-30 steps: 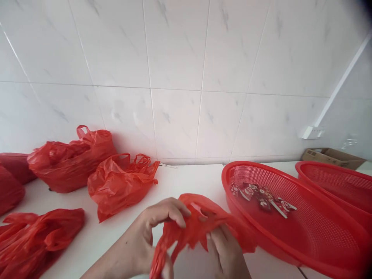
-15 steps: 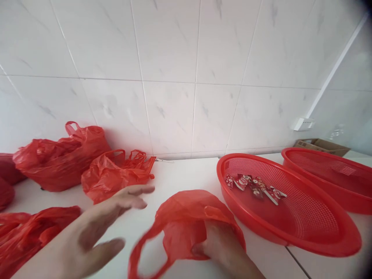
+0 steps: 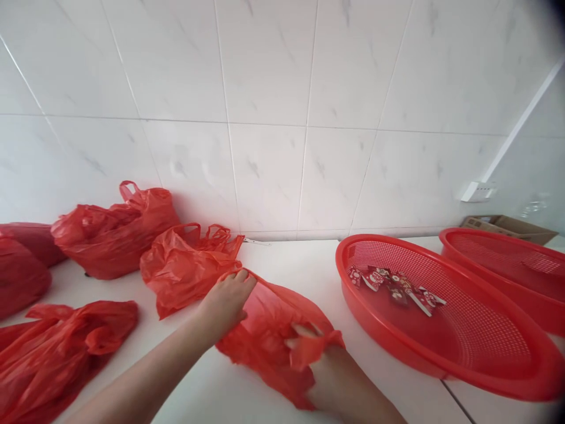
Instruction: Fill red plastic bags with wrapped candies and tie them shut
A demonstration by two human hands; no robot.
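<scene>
White tiles (image 3: 265, 171) cover the wall behind a white counter (image 3: 291, 265). On it, the left hand (image 3: 227, 300) pinches the far edge of a red plastic bag (image 3: 269, 330), fingers closed on the rim. The right hand (image 3: 335, 380) grips the near edge of the same bag, with a bit of plastic bunched between its fingers. The bag sits between both hands, mouth pulled wide. Just right of the grip is a red basket (image 3: 485, 371) with small packets (image 3: 397, 288) inside. Left of the grip lie more red bags (image 3: 185, 265).
</scene>
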